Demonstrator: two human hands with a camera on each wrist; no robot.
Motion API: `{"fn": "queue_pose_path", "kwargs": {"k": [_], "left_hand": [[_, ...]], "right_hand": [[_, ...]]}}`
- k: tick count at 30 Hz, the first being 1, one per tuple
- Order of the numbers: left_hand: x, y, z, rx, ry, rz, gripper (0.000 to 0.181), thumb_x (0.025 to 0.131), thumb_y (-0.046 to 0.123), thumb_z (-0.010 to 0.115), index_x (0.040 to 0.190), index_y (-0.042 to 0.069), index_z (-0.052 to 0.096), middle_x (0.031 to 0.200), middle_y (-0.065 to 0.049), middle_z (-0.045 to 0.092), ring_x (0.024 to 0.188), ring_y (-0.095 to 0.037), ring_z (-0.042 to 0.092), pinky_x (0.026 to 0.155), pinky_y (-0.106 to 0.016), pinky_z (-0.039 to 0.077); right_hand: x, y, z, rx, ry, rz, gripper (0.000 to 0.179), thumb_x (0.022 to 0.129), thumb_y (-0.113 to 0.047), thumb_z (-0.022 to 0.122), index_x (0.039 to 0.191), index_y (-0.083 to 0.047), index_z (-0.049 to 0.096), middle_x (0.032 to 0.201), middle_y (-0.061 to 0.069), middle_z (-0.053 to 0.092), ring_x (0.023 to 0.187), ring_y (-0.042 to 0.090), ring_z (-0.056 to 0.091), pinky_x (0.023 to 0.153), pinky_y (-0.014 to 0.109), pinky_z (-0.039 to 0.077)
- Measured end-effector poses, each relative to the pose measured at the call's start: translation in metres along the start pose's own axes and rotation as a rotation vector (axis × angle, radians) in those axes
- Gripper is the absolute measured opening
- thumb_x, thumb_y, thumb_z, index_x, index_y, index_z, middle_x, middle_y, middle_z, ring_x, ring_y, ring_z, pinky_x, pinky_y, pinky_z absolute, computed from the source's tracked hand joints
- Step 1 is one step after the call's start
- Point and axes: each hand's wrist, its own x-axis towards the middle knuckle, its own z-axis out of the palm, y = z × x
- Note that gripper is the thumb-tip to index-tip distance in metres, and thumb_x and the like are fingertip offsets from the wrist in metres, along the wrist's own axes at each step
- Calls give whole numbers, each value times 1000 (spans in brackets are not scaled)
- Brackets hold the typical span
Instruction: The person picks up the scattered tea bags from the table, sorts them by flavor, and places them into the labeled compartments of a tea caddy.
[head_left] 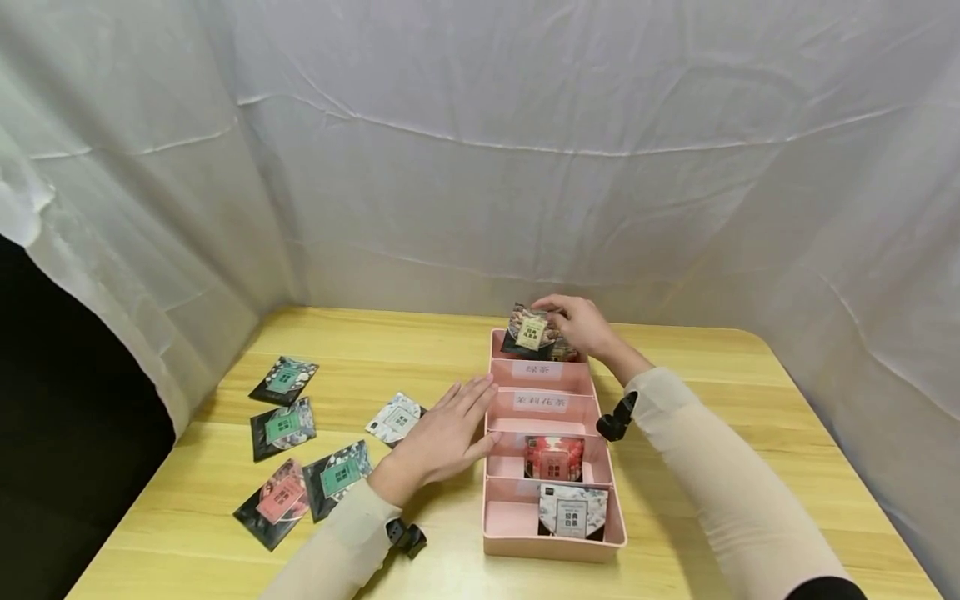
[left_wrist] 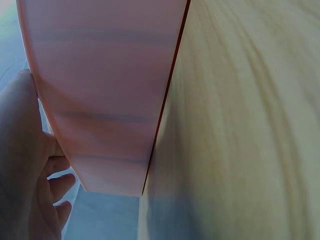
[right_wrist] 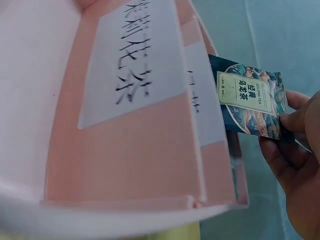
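My right hand [head_left: 585,325] pinches an oolong tea bag packet [right_wrist: 250,97] by its edge, over the far compartment of a pink divided box [head_left: 555,546]. The packet is dark, with a pale yellow label and a patterned picture. Below it, partly hidden by the hand, another packet [head_left: 566,352] lies in that compartment. Against the box's left rim, my left hand [head_left: 446,437] rests with its fingers fairly straight, and it holds no packet. Nearer compartments hold a red tea packet [head_left: 553,458] and a white tea packet [head_left: 573,512].
Left of the box, a white packet [head_left: 395,419] lies partly behind my left hand. Farther left are a pink-labelled packet [head_left: 279,500] and green-labelled packets [head_left: 283,427] on the wooden table [head_left: 697,500]. White handwritten labels [right_wrist: 125,65] mark the dividers. A pale curtain [head_left: 480,208] hangs behind.
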Motion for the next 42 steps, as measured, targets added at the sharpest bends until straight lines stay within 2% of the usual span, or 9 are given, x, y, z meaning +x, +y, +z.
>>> {"fn": "queue_pose_path", "kwargs": {"k": [2, 8, 12, 17, 23, 28, 36, 42], "left_hand": [[0, 0, 0, -2, 3, 1, 73, 103, 54, 26, 156, 3, 18, 162, -13, 13, 148, -29, 13, 120, -41, 9], [-1, 0, 1, -3, 19, 4, 74, 103, 55, 26, 156, 3, 19, 162, -12, 14, 148, -27, 11, 120, -42, 11], [-2, 0, 2, 3, 19, 5, 75, 103, 57, 23, 156, 3, 19, 162, -12, 13, 148, -26, 10, 120, -42, 12], [-1, 0, 2, -2, 21, 9, 75, 103, 56, 25, 156, 3, 19, 162, -13, 14, 148, -27, 12, 120, -43, 14], [-1, -1, 1, -1, 18, 10, 72, 103, 52, 30, 155, 3, 20, 162, -13, 16, 148, -29, 15, 119, -42, 12], [0, -3, 0, 5, 10, 4, 73, 103, 55, 25, 156, 4, 19, 162, -12, 15, 148, -27, 12, 120, -40, 11], [0, -6, -1, 7, -8, 1, 75, 103, 57, 20, 156, 4, 17, 163, -12, 11, 148, -28, 13, 120, -41, 11], [0, -8, -3, 1, -3, -2, 74, 103, 56, 23, 156, 4, 17, 162, -11, 12, 148, -27, 13, 120, -41, 10]], "right_hand": [[0, -1, 3, -2, -19, -3, 30, 102, -7, 49, 128, -10, 64, 120, 11, 65, 58, 25, 51, 52, 34, 43], [-1, -3, 11, -14, -90, -18, 30, 103, -8, 47, 127, -12, 65, 120, 11, 65, 59, 23, 54, 55, 35, 47], [-2, -4, 14, -36, -122, -35, 28, 103, -9, 49, 125, -12, 66, 114, 9, 68, 74, 20, 62, 68, 36, 52], [-3, -4, 12, -42, -92, -49, 26, 102, -9, 51, 123, -9, 67, 109, 9, 70, 97, 22, 66, 81, 40, 54], [-10, -3, 4, -36, -70, -28, 26, 102, -13, 52, 123, -11, 67, 113, 9, 69, 101, 23, 65, 81, 41, 54], [-20, -1, -2, -3, -79, -15, 27, 102, -16, 53, 126, -11, 65, 118, 9, 67, 104, 23, 64, 83, 42, 54], [-41, 1, -12, 63, -77, 18, 31, 101, -19, 56, 130, -9, 62, 121, 13, 66, 103, 25, 65, 80, 39, 58], [-57, 1, -16, 37, -59, -5, 35, 100, -18, 58, 132, -3, 60, 123, 15, 64, 105, 29, 64, 89, 47, 53]]}}
